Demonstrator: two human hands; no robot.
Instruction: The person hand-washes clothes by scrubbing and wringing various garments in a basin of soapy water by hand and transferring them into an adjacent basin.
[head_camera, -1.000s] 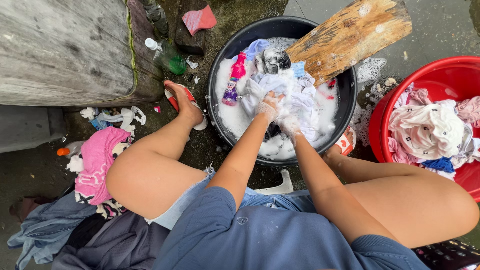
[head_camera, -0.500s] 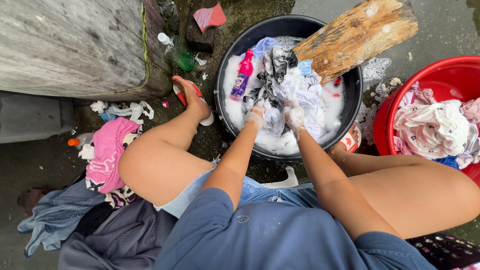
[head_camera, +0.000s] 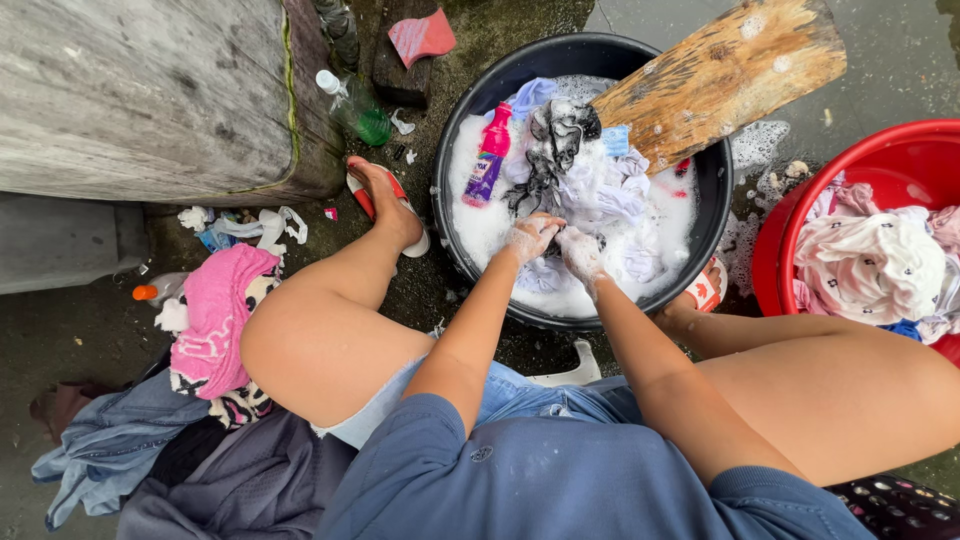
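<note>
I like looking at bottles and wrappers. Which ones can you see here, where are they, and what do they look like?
Pink bottle: lying in the suds inside the black basin, purple label.
Clear bottle: lying on the ground left of the basin, white cap, green at its bottom.
Small bottle: on the ground at far left, pale with an orange cap.
Torn wrappers: white and blue scraps beside the concrete block.

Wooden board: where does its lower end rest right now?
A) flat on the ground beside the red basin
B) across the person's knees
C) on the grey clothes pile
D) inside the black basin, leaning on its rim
D: the wooden board slants over the rim of the black basin, its lower end in the suds.
</note>
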